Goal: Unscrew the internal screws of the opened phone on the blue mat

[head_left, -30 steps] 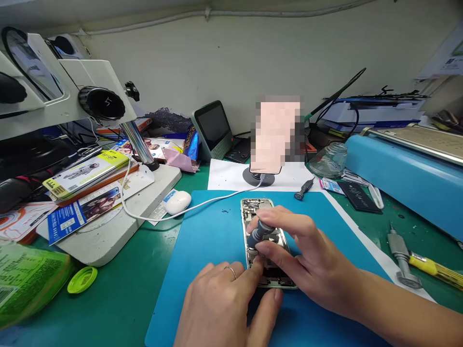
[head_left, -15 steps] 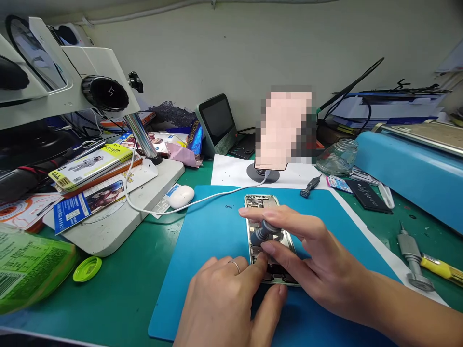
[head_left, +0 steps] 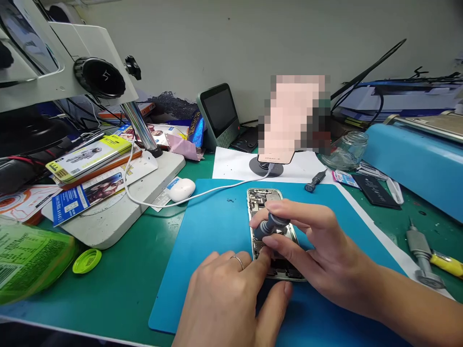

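An opened phone (head_left: 257, 202) with bare inner parts lies on a blue mat (head_left: 213, 226). My right hand (head_left: 318, 246) holds a short grey screwdriver (head_left: 265, 229) between thumb and fingers, tilted over the middle of the phone; its tip is hidden. My left hand (head_left: 231, 294), with a ring on one finger, rests at the phone's lower left. Its index fingertip presses on the phone's inside, and the thumb lies apart near the bottom edge.
A second screwdriver (head_left: 315, 181) lies at the mat's back edge, another (head_left: 421, 253) at the right. A pixelated phone on a stand (head_left: 265, 167) has a white cable (head_left: 210, 191). Microscope base (head_left: 119, 217) at left; glass jar (head_left: 347, 150) and blue machine (head_left: 415, 159) at right.
The view has shifted a little. In my right hand the screwdriver leans more to the right, and the index finger has bent back from its stretched-out position. My left hand stays on the phone.
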Demonstrator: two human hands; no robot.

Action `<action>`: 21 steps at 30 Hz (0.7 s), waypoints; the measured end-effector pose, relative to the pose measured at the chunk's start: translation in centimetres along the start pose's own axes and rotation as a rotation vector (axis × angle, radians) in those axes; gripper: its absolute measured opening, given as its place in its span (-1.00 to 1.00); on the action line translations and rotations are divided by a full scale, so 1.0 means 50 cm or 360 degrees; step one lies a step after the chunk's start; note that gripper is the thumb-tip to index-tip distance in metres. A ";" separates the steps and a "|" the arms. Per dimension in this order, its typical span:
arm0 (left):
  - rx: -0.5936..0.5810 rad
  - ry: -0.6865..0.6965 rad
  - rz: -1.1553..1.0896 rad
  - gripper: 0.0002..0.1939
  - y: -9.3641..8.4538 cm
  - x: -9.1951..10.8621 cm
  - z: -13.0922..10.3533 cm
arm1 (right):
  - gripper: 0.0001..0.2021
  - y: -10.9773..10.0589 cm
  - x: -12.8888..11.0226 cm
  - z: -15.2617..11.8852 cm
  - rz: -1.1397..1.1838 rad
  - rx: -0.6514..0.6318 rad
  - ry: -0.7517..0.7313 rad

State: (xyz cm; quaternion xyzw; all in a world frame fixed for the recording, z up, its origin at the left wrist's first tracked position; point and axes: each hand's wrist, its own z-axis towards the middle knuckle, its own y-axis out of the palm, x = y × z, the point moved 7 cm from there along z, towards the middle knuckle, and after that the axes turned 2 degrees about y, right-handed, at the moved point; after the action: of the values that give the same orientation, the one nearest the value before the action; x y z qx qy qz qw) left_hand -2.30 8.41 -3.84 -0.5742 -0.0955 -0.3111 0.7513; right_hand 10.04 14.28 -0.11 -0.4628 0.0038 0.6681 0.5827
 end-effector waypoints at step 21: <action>-0.0007 0.0009 0.0107 -0.65 0.002 -0.003 -0.012 | -0.35 -0.089 0.005 -0.015 -0.0498 0.0589 0.0232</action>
State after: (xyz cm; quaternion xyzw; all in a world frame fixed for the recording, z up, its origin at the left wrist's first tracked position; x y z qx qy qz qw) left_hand -2.50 7.94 -4.19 -0.5778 -0.0734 -0.2876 0.7603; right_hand 14.00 15.48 1.66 -0.3903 0.0963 0.5226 0.7519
